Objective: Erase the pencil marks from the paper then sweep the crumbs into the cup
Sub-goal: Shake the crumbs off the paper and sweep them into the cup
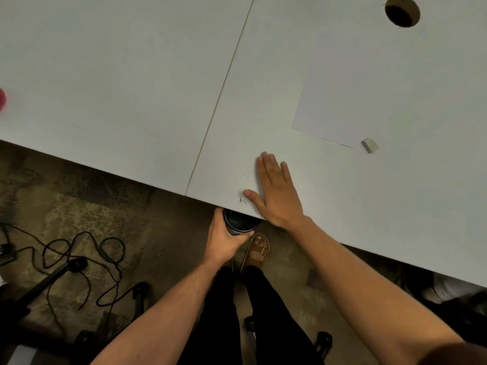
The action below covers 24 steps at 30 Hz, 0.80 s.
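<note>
My left hand [224,239] grips a dark cup [238,222] held just below the table's front edge, its mouth partly under the tabletop. My right hand [276,193] lies flat on the white table [131,88], fingers together and thumb out, right above the cup. A small cluster of dark eraser crumbs [242,200] sits by the thumb at the table edge, with a few specks further up. The white paper [382,88] lies to the far right, and a pale eraser [370,145] rests at its near corner.
A seam runs down the tabletop left of my hands. A round cable hole [402,11] is at the top right. A red object [2,99] shows at the left edge. Cables [79,256] and chair castors lie on the floor below.
</note>
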Each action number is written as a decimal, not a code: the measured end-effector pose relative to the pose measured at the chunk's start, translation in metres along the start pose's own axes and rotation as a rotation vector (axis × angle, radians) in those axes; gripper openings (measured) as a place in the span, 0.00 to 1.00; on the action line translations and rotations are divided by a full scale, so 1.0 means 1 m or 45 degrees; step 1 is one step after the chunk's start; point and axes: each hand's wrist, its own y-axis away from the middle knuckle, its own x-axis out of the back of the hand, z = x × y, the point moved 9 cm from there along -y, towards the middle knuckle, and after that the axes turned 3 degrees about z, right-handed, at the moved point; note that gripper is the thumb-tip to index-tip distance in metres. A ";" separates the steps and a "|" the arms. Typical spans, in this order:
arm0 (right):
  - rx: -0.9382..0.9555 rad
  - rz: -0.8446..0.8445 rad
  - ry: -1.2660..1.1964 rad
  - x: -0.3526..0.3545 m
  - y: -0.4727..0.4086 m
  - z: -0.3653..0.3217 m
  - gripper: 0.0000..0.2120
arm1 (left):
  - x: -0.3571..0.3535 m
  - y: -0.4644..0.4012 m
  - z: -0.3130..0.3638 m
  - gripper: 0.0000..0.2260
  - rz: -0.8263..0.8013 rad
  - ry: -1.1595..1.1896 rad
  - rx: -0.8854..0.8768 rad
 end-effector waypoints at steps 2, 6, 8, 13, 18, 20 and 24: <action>0.113 -0.069 0.098 -0.006 -0.007 -0.008 0.39 | 0.001 0.000 0.000 0.39 0.004 -0.010 0.001; 0.312 -0.146 0.133 -0.018 0.007 -0.033 0.41 | 0.003 0.001 -0.002 0.34 -0.003 -0.040 0.004; 0.394 -0.192 0.133 -0.026 0.025 -0.043 0.41 | 0.002 0.001 -0.001 0.30 -0.012 -0.073 -0.015; 0.476 -0.225 0.065 -0.035 0.064 -0.054 0.38 | 0.001 0.002 0.001 0.28 -0.043 -0.099 -0.049; 0.483 -0.197 -0.077 -0.023 0.078 -0.055 0.37 | 0.001 0.004 0.004 0.32 -0.045 -0.046 -0.019; 0.257 -0.069 -0.153 -0.008 0.067 -0.033 0.37 | 0.002 0.005 0.003 0.39 -0.033 -0.031 -0.008; -0.139 -0.009 -0.008 -0.001 0.047 0.014 0.38 | 0.002 0.004 0.003 0.40 -0.020 -0.014 0.011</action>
